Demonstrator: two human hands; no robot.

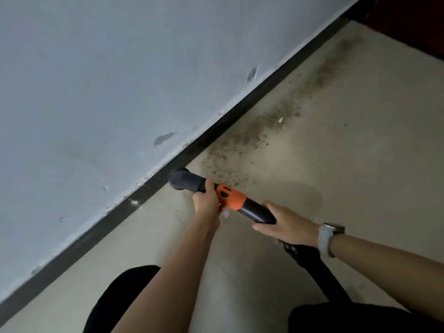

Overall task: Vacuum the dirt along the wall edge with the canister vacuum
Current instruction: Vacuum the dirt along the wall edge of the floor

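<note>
A black vacuum wand (254, 211) with an orange collar (231, 197) points at the floor beside the black baseboard (240, 109). Its round black nozzle (181, 179) sits close to the baseboard. My left hand (207, 200) grips the wand just behind the nozzle. My right hand (286, 224), with a grey watch on the wrist, holds the rear end of the wand, where a black hose (310, 263) leads off down to the right. A band of dark dirt (264, 131) runs along the wall edge ahead of the nozzle, toward the upper right.
The pale wall (120, 80) with chipped spots fills the left side. The beige floor (360, 152) spreads to the right. A dark reddish object (413, 22) stands in the top right corner. My dark-clothed legs (115, 304) show at the bottom.
</note>
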